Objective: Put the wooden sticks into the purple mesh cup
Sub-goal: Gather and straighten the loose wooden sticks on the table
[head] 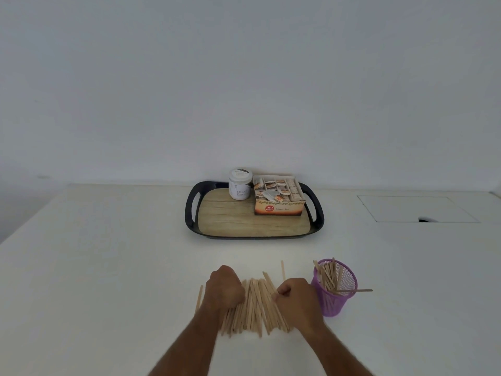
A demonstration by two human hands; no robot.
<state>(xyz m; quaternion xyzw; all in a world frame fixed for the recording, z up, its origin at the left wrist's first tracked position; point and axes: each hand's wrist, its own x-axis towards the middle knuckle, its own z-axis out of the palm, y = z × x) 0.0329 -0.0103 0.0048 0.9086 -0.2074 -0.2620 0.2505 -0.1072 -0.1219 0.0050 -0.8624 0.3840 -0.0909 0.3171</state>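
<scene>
Pile of thin pale wooden sticks (pixel 254 308) on white table (pixel 108 267), left hand (pixel 224 287) and right hand (pixel 296 298) each clutching its edge. Purple wire-mesh cup (pixel 334 290), upright just right of the pile, already holding several sticks.

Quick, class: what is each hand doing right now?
Left hand: fingers curled, gripping the wooden sticks.
Right hand: fingers curled, pinching sticks from the same pile.

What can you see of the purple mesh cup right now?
The purple mesh cup looks like perforated metal, round and open-topped, standing upright on the white table just right of the right hand. It already holds a bundle of wooden sticks leaning inside, and one stick lies across its rim, poking out to the right.
</scene>
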